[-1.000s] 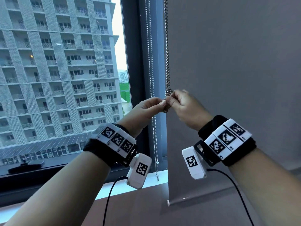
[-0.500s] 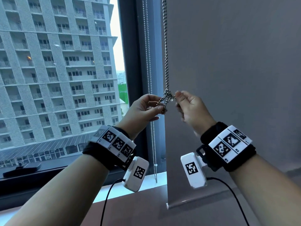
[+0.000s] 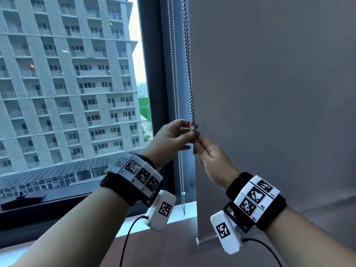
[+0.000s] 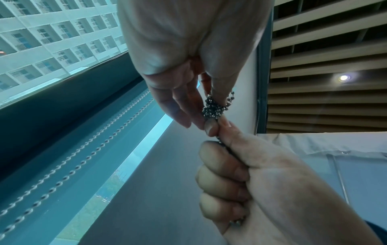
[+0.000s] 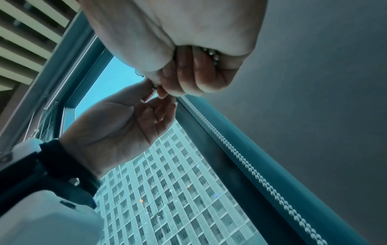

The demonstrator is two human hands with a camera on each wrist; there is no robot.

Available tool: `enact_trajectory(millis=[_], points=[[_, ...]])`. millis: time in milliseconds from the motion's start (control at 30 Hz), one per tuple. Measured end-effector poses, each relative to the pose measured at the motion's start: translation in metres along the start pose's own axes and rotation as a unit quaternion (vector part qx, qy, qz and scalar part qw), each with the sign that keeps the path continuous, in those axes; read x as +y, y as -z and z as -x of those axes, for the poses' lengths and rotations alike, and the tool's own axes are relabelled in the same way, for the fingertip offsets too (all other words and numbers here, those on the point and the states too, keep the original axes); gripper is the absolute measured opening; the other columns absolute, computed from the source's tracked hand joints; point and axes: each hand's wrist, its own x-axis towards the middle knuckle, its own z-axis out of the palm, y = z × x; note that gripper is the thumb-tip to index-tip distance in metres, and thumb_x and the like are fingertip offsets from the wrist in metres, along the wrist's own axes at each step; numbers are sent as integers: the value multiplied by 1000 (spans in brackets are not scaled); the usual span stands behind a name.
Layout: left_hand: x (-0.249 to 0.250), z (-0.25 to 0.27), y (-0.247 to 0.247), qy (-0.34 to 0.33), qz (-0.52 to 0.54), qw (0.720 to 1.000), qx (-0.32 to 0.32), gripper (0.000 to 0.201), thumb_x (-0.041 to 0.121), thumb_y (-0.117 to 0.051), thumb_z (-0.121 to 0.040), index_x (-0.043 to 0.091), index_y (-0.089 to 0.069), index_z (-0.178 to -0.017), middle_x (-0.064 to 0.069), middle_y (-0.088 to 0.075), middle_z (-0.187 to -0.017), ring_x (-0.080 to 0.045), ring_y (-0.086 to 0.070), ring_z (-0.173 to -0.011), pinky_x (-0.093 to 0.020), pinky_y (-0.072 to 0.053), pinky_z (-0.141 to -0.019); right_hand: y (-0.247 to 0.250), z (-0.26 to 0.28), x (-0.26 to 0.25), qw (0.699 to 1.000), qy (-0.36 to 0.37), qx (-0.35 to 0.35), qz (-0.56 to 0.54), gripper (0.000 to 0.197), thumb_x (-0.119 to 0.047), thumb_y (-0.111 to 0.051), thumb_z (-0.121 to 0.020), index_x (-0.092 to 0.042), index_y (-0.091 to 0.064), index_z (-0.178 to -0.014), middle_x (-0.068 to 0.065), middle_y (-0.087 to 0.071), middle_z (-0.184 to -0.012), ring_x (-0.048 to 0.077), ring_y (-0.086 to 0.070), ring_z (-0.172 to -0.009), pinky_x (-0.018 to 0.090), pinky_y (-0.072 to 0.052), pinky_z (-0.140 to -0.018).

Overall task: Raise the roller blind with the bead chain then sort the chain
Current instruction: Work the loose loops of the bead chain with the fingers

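The metal bead chain point(image 3: 187, 60) hangs along the left edge of the grey roller blind point(image 3: 269, 93). It ends in a bunched knot point(image 3: 195, 132) at hand height. My left hand point(image 3: 190, 130) pinches the knot point(image 4: 215, 107) from the left between thumb and fingertips. My right hand point(image 3: 198, 146) sits just under the knot, thumb and forefinger pinching the chain below it. In the left wrist view the right hand point(image 4: 251, 174) is curled into a fist. The right wrist view shows beads point(image 5: 213, 55) inside that hand point(image 5: 188, 69), with the left hand point(image 5: 125, 119) alongside.
A second, thinner bead chain point(image 3: 175, 83) hangs free beside the dark window frame point(image 3: 152, 74), reaching the white sill point(image 3: 173, 214). The blind's bottom bar point(image 3: 206, 239) sits near the sill. A dark flat object point(image 3: 23, 200) lies on the ledge at left. A tower block fills the window.
My hands first met at the knot, then spread its loops sideways. Now the right hand has dropped below the knot and the loops are drawn into a tight bunch.
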Motion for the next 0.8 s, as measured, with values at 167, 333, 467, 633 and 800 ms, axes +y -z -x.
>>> enact_trajectory(millis=[167,333,467,633,800], points=[[-3,5,4,12,15,1000,-18,23,5,-60,-85,9,-60,-108,-10,-68,-103,-17,-65,-91,-28,-51,-82,-8,10,13,999,2,27,-41,31,-24,-36,-99,-35,-51,-75,-16,-43,-47,1,-37,-45,14,-30,-50],[-4,9,-2,7,23,1000,-21,32,7,-67,-82,1,-59,-112,-11,-67,-100,-17,-63,-91,-28,-51,-83,-19,11,20,995,-15,29,-95,27,-28,-35,-99,-41,-55,-86,-14,-42,-55,2,-34,-49,20,-32,-50],[-6,10,-5,4,25,1000,3,27,0,-64,-83,0,-59,-110,-3,-69,-80,-12,-65,-72,-21,-51,-71,-19,8,16,996,-32,22,-81,30,-27,-38,-98,-31,-55,-75,0,-45,-61,10,-39,-52,26,-34,-53],[-6,6,-6,-2,-53,998,33,23,1,-51,-91,4,-53,-113,-2,-61,-78,-1,-59,-61,-15,-46,-64,0,-1,-1,991,-43,-2,131,41,-39,-43,-94,-6,-63,-79,13,-63,-69,24,-57,-65,42,-49,-69],[1,5,-4,43,-69,996,23,23,-2,-39,-93,10,-55,-104,-2,-50,-72,-2,-51,-44,-20,-43,-53,23,-13,-29,923,152,165,313,18,-9,-51,-82,-17,-54,-98,1,-59,-95,24,-54,-87,40,-49,-76]])
